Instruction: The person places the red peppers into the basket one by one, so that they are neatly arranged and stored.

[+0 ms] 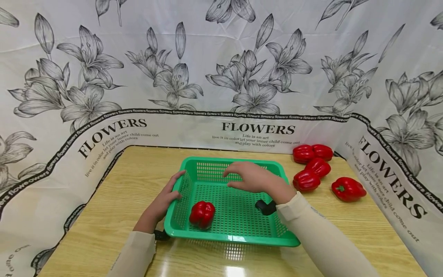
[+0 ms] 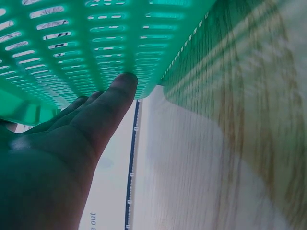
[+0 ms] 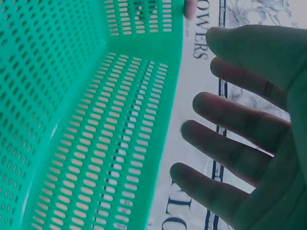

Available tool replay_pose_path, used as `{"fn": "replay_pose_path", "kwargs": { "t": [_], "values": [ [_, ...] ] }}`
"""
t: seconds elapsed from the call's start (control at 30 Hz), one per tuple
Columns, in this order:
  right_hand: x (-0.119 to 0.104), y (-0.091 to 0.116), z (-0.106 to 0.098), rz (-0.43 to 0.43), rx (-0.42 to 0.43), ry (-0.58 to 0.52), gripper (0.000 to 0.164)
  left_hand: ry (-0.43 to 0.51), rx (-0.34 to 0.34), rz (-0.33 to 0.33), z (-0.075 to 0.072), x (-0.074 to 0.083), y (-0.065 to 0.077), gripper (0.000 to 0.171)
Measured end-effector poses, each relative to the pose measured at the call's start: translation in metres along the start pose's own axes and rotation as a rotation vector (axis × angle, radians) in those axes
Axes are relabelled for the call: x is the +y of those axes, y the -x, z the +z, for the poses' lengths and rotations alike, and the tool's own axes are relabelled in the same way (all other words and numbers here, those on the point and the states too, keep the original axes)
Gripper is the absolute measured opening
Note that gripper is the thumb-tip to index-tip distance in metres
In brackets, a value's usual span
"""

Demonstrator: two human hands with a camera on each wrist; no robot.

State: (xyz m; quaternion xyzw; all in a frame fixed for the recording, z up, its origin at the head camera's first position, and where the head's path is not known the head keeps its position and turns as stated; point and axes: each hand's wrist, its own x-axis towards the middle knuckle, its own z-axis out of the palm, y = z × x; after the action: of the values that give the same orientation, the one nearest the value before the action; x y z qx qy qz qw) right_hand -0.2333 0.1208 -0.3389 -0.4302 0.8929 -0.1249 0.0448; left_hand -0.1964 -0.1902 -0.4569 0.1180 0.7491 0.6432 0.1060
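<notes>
Floral cloth (image 1: 166, 65) backs the counter (image 1: 121, 184); the left hand (image 1: 163, 202) grips the green basket (image 1: 238, 239) at left, the right hand (image 1: 254, 177) hovers over it, fingers parted, empty.

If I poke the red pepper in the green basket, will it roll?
The pepper might wobble rather than roll smoothly, since it's lumpy. It's glossy, so could be slippery. The basket has walls that would probably stop it.

Right sleeve (image 1: 322, 234) covers a bit of rim on the green basket (image 1: 207, 235), and the left sleeve (image 1: 135, 252) gets chopped by head view's bottom edge.
</notes>
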Motion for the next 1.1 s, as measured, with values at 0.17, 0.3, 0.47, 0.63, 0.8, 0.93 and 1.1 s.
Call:
{"fn": "replay_pose_path", "kwargs": {
  "t": [0.17, 0.3, 0.47, 0.63, 0.8, 0.93, 1.1],
  "values": [
    [0.009, 0.006, -0.005, 0.045, 0.056, -0.013, 0.032, 0.006, 0.003, -0.002, 0.001, 0.001, 0.0, 0.079],
    [0.017, 0.012, -0.009, 0.054, 0.092, -0.018, 0.034, 0.01, -0.004, 0.001, 0.002, 0.001, 0.0, 0.079],
    [0.025, 0.02, -0.013, 0.072, 0.132, -0.007, 0.035, 0.01, 0.001, -0.007, 0.002, 0.0, 0.0, 0.079],
    [0.033, 0.028, -0.015, 0.107, 0.15, -0.001, 0.034, 0.011, 0.004, -0.015, 0.001, 0.001, 0.0, 0.079],
    [0.039, 0.035, -0.016, 0.15, 0.164, -0.006, 0.034, 0.011, 0.0, -0.016, 0.001, 0.002, 0.0, 0.079],
    [0.043, 0.041, -0.018, 0.18, 0.181, 0.002, 0.034, 0.012, -0.002, -0.018, 0.001, 0.002, 0.0, 0.078],
    [0.048, 0.047, -0.021, 0.198, 0.207, -0.006, 0.037, 0.01, -0.02, -0.009, 0.001, 0.003, 0.001, 0.078]
  ]
}}
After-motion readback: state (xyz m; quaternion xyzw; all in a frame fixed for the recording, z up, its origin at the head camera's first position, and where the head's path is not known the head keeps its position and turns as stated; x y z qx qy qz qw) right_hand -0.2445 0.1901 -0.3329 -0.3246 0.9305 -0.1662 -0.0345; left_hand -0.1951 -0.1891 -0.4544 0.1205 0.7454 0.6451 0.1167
